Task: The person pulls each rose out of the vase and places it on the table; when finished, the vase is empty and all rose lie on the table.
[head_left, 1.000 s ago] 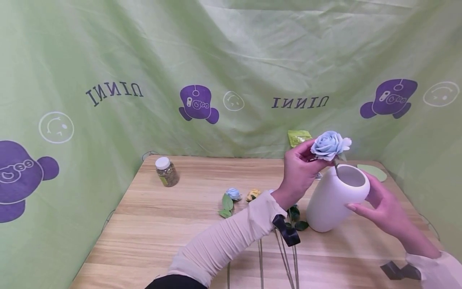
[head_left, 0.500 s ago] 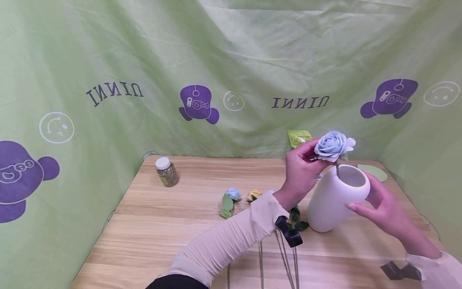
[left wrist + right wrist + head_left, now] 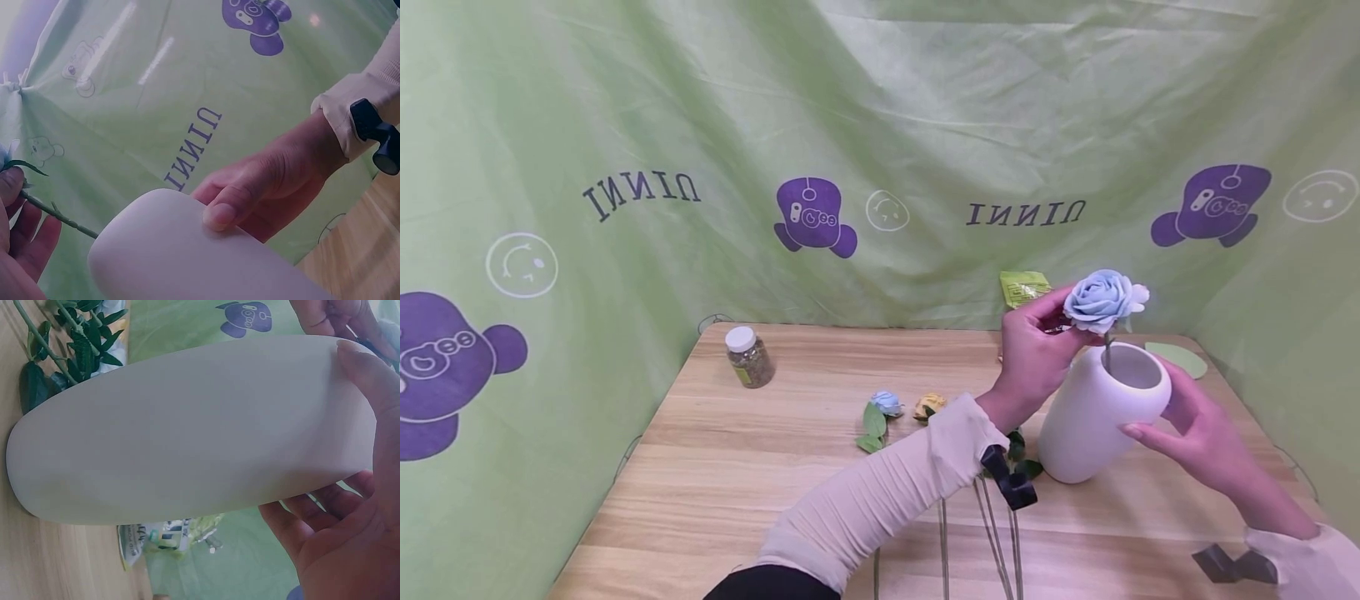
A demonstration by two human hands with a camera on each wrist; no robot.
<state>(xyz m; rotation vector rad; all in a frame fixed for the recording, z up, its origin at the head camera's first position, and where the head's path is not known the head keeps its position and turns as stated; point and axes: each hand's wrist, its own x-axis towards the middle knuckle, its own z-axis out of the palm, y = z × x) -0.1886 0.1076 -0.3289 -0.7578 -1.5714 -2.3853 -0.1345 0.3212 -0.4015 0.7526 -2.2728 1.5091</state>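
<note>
In the head view a pale blue artificial rose (image 3: 1103, 302) stands over the mouth of a white vase (image 3: 1093, 425), its stem running down inside the rim. My left hand (image 3: 1036, 346) pinches the rose just under its bloom; the left wrist view shows the green stem (image 3: 56, 214) entering the vase. My right hand (image 3: 1206, 433) grips the vase near its top, thumb in front and fingers round the far side. The vase tilts slightly to the right, with its base on the table in the right wrist view. Its lower inside is hidden.
Another blue rose (image 3: 887, 403) and a yellow rose (image 3: 930, 406) lie on the wooden table (image 3: 760, 467), with several stems toward the front edge. A white-capped jar (image 3: 748, 358) stands at the back left. A green packet (image 3: 1024, 286) is behind my left hand.
My left hand and the blue rose have shifted a little to the right over the vase mouth. My right hand and the vase have hardly moved.
</note>
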